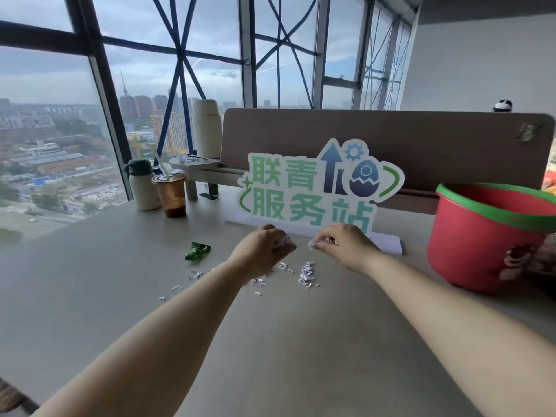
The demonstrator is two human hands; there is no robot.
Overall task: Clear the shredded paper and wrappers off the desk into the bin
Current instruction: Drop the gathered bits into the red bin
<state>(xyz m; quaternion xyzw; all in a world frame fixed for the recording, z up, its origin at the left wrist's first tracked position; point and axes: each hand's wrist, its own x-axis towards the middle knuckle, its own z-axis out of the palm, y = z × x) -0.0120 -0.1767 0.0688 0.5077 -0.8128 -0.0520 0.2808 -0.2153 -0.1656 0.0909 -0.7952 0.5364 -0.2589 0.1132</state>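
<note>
Shredded white paper [306,273] lies in a small heap and scattered bits on the grey desk [90,296]. My left hand [261,249] hovers just above the heap, fingers curled round a clump of shreds. My right hand [343,243] is close beside it and pinches more shreds at its fingertips. A crumpled green wrapper [197,251] lies on the desk to the left of my left hand. A red bin [481,239] with a green rim stands on the desk at the right, apart from both hands.
A cut-out sign [316,188] on a white base stands right behind the hands, before a brown divider [421,139]. At back left stand a white flask [144,188], a plastic cup [171,194] with a straw and a lamp stand [195,170]. The window runs along the left.
</note>
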